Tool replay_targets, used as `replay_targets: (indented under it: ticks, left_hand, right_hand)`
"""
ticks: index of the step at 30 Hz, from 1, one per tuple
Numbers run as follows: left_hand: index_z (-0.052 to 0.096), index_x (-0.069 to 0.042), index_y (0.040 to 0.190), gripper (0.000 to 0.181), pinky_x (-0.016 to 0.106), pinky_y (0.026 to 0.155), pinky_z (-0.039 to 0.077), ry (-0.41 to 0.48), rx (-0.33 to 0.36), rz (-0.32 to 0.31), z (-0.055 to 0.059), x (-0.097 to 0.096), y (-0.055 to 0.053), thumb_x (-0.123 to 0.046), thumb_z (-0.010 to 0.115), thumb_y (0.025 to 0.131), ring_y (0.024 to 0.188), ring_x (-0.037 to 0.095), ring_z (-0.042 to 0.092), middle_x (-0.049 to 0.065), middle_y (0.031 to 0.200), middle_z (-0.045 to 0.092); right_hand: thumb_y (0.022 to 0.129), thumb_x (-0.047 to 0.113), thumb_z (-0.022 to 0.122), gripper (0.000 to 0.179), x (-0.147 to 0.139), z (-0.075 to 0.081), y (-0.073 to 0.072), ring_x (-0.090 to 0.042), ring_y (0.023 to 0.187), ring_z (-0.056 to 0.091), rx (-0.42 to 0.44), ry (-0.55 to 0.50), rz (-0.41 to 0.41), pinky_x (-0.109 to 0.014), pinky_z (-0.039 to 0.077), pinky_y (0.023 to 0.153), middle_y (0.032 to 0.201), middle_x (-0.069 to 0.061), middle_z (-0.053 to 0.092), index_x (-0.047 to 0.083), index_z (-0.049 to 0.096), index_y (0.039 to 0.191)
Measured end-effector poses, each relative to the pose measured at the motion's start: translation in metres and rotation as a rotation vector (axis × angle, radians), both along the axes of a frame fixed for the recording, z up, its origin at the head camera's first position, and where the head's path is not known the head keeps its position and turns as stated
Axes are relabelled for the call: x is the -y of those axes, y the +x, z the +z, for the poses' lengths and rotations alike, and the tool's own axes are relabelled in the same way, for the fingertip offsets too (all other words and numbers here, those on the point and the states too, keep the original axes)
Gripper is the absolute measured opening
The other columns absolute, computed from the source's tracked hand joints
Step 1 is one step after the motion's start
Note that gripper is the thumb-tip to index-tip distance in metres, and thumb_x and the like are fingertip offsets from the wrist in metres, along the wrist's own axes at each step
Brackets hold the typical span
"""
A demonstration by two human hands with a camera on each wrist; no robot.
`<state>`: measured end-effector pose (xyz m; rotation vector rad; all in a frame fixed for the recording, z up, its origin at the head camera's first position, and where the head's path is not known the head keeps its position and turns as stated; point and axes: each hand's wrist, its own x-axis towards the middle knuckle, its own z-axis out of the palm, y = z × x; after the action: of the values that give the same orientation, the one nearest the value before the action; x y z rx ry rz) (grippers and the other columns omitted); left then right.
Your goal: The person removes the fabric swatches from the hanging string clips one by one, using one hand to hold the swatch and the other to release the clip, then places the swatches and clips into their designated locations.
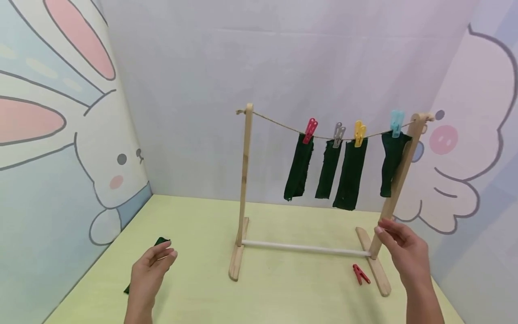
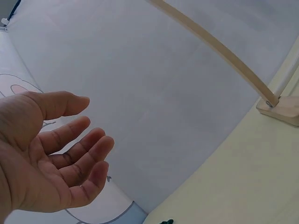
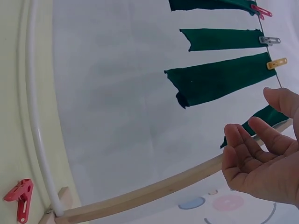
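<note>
My left hand (image 1: 149,270) is raised over the table's left side, fingers loosely bent, holding nothing. Behind it, partly hidden, a dark green cloth strip (image 1: 162,240) lies on the table. My right hand (image 1: 406,252), also empty with relaxed fingers, is in front of the rack's right post (image 1: 398,186). Four green cloth strips hang from the string: one by a red clothespin (image 1: 310,131), one by a grey clothespin (image 1: 339,135), one by a yellow clothespin (image 1: 359,133) and one by a light blue clothespin (image 1: 397,123). Another red clothespin (image 3: 21,198) lies on the table.
The wooden rack has a left post (image 1: 245,180), a white bottom bar (image 1: 303,247) and two wooden feet. Walls with cartoon drawings stand left and right of the pale yellow table (image 1: 202,299), and a plain light backdrop (image 1: 182,112) closes the rear.
</note>
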<state>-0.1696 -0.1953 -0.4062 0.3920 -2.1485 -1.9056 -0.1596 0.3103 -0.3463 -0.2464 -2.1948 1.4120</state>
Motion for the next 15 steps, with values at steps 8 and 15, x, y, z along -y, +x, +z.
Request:
replay_targets:
  ticks: [8, 15]
  left_hand:
    - [0.054, -0.005, 0.126, 0.047, 0.019, 0.072, 0.047, -0.03, -0.025, -0.037, 0.0, -0.014, -0.003, -0.026, 0.069, 0.086, 0.089, 0.002, 0.057, -0.001, 0.104, 0.059]
    - [0.055, -0.006, 0.125, 0.044, 0.02, 0.076, 0.047, -0.045, -0.063, -0.121, 0.003, -0.028, -0.018, -0.023, 0.068, 0.087, 0.091, 0.005, 0.058, 0.01, 0.113, 0.057]
  right_hand:
    - [0.09, 0.023, 0.064, 0.046, 0.006, 0.006, -0.007, 0.006, 0.089, 0.056, -0.058, 0.06, 0.066, -0.008, 0.043, 0.073, 0.105, 0.014, 0.059, 0.0, 0.053, 0.127]
    - [0.091, 0.022, 0.063, 0.044, 0.016, 0.014, -0.012, 0.005, 0.089, 0.057, -0.109, 0.09, 0.111, -0.01, 0.044, 0.075, 0.111, 0.002, 0.06, 0.0, 0.052, 0.127]
